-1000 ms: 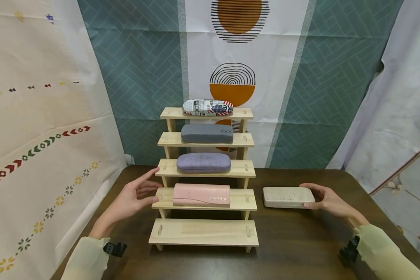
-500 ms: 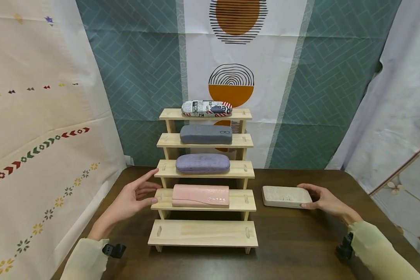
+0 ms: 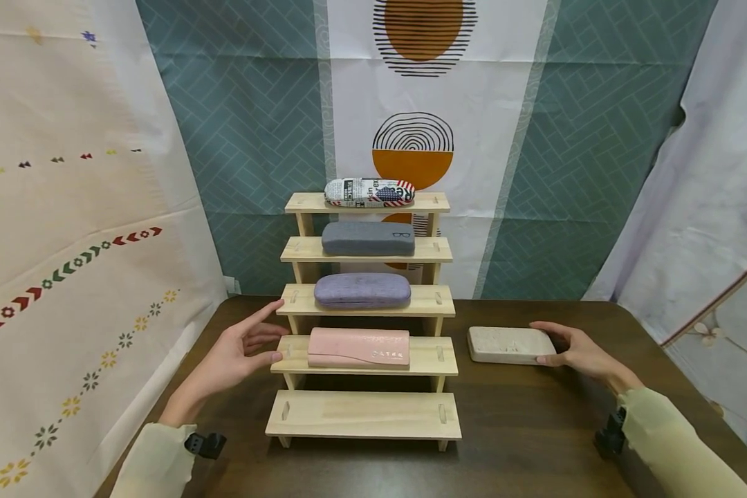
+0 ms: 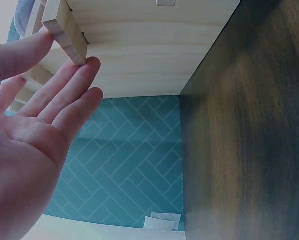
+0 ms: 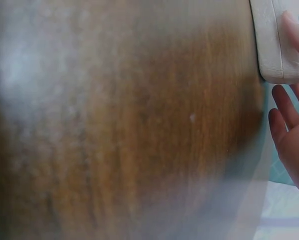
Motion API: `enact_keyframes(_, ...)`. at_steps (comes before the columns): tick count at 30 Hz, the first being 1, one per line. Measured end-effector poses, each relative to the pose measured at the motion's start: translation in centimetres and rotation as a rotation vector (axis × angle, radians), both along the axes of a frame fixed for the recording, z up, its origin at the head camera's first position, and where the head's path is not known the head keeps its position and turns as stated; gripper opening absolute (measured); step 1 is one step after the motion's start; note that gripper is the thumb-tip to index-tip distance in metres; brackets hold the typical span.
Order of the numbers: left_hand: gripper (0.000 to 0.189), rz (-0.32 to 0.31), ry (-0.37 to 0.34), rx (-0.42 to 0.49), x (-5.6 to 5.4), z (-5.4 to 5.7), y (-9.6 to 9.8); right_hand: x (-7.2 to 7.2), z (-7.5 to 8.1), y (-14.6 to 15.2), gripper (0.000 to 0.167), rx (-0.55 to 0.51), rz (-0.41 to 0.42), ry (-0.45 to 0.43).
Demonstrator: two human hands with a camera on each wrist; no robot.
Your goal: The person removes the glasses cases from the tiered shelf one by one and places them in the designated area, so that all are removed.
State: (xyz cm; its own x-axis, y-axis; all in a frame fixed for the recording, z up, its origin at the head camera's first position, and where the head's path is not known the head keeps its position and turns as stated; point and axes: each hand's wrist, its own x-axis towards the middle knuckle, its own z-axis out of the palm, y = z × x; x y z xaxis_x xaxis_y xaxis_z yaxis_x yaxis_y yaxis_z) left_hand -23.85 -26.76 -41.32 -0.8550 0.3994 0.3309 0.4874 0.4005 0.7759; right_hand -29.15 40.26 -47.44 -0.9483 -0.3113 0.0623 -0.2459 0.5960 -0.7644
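My right hand (image 3: 580, 351) grips the right end of a cream glasses case (image 3: 504, 344), thumb along its front side and fingers behind. In the right wrist view, the end of that case shows at the top right, beside my fingers. At the left, my left hand (image 3: 230, 349) touches the wooden step rack (image 3: 364, 413). Its index fingertip meets the third shelf from the bottom and its thumb the second. In the left wrist view, the fingers extend fairly straight along the shelf end (image 4: 64, 32).
On the rack's upper shelves sit a pink glasses case (image 3: 358, 346), a purple case (image 3: 362, 289), a grey case (image 3: 367, 238) and a newsprint-patterned case (image 3: 369, 192). The bottom shelf is bare. Patterned curtains (image 3: 261, 138) enclose the dark wooden table (image 3: 504, 443).
The cream glasses case has shifted slightly up in the head view, with my right hand still on its end. My left hand keeps its place at the rack.
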Motion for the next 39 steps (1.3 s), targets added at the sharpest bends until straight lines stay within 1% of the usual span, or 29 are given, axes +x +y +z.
enact_keyframes(6,0.091,-0.004,0.001,0.007,0.0,0.0,0.0,0.0,0.0,0.1,0.077,0.019,-0.019,0.020)
enact_keyframes(15,0.092,0.003,-0.008,-0.008,0.0,0.1,0.1,-0.5,-0.1,0.2,0.074,0.058,-0.014,0.052)
enact_keyframes(23,0.091,0.011,-0.002,-0.013,0.1,0.1,0.1,-1.3,0.0,-0.3,0.075,0.035,-0.027,0.043)
enact_keyframes(27,0.092,0.013,-0.003,-0.015,0.2,0.0,0.1,-1.6,0.0,-0.5,0.074,0.008,-0.026,0.042)
enact_keyframes(28,0.092,0.011,-0.002,-0.015,0.2,-0.1,0.0,-1.7,0.0,-0.5,0.074,0.013,-0.017,0.047)
enact_keyframes(33,0.092,0.007,0.016,-0.007,0.0,-0.1,0.0,-2.3,0.2,-0.8,0.074,0.018,-0.025,0.047)
enact_keyframes(39,0.091,0.009,0.004,-0.010,0.0,0.0,0.0,-2.8,0.4,-1.0,0.072,0.030,-0.030,0.061)
